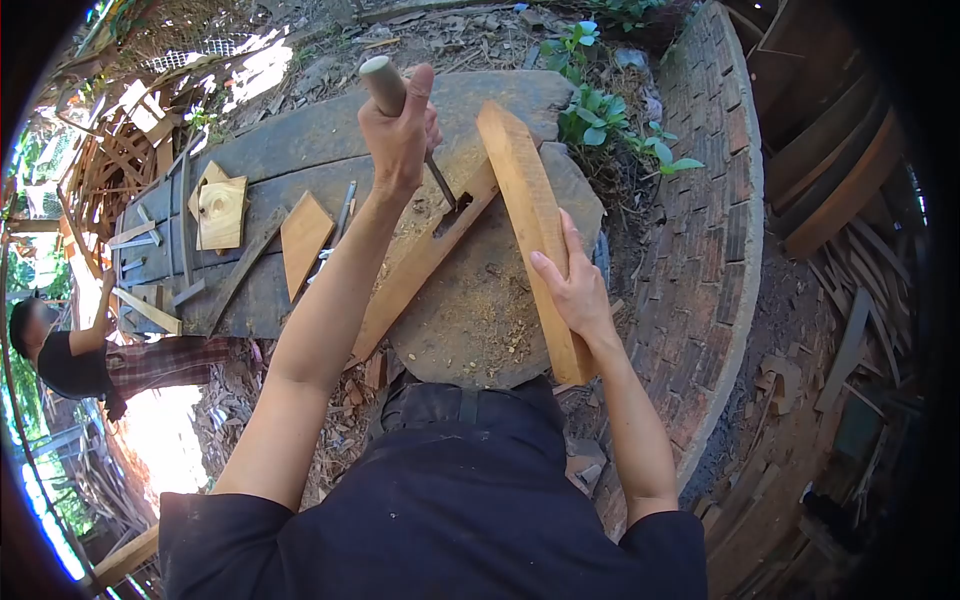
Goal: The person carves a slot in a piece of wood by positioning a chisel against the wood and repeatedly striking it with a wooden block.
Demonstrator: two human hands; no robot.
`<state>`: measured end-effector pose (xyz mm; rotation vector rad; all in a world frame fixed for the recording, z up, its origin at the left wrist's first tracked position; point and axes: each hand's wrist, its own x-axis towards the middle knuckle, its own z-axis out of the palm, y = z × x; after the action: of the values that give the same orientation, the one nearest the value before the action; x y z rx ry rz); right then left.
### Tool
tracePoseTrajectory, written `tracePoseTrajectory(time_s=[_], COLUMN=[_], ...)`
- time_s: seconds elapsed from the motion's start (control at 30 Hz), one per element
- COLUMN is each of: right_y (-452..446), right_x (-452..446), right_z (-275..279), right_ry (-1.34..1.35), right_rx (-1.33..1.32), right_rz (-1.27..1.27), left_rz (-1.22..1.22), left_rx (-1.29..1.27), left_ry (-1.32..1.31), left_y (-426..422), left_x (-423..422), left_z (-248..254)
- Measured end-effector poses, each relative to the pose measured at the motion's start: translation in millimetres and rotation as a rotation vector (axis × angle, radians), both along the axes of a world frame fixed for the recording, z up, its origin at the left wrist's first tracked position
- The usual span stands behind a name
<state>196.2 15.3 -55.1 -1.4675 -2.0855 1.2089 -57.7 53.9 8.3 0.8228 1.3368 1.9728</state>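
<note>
My left hand (pixel 398 140) is closed around the handle of a chisel (pixel 440 184), its thumb up along the handle. The chisel's blade points down into a slot cut in a long wooden board (pixel 408 285), which lies slantwise on the bench. My right hand (pixel 577 288) grips the near part of a thick, pointed wooden beam (pixel 528 215), the thumb on its upper face and the fingers along its right side. This beam crosses over the far end of the slotted board. Whether the two touch, I cannot tell.
Wood chips and sawdust litter the worn bench (pixel 440 345). Left of me lie a kite-shaped wood piece (pixel 306 243), a knotted wood block (pixel 221 212) and several tools. A low brick wall (pixel 690 230) curves along the right. Another person (pixel 75 350) stands at the far left.
</note>
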Motion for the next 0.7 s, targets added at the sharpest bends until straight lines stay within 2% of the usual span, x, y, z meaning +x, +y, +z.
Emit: tracePoseTrajectory(time_s=[0.23, 0.3, 0.37, 0.43, 0.5, 0.53, 0.6, 0.63, 0.7], right_y=[2, 13, 24, 26, 28, 29, 25, 27, 34], right_x=[-2, -4, -17, -30, -38, -38, -36, -35, -35], right_z=[9, 17, 71, 138, 184, 195, 208, 199, 176], right_ry=[0.002, 0.145, 0.302, 0.562, 0.706, 0.707, 0.385, 0.384, 0.032], right_rx=[-0.019, 0.131, 0.343, 0.288, 0.467, 0.474, 0.322, 0.332, 0.464], right_rz=[-0.002, 0.043, 0.092, 0.109, 0.195, 0.194, 0.324, 0.323, 0.360], left_rz=[0.062, 0.090, 0.110, 0.146, 0.147, 0.183, 0.203, 0.202, 0.222], left_rx=[0.086, 0.075, 0.045, -0.009, 0.001, 0.042, 0.064, 0.074, 0.155], left_ry=[0.056, 0.109, 0.150, 0.317, 0.294, 0.365, 0.430, 0.430, 0.370], left_y=[-17, -16, -17, -11, -7, -8, -17, -16, -10], left_x=[13, 17, 21, 19, 24, 26, 28, 28, 28], left_z=[-6, -6, -11, -18, -17, -15, -8, -8, -13])
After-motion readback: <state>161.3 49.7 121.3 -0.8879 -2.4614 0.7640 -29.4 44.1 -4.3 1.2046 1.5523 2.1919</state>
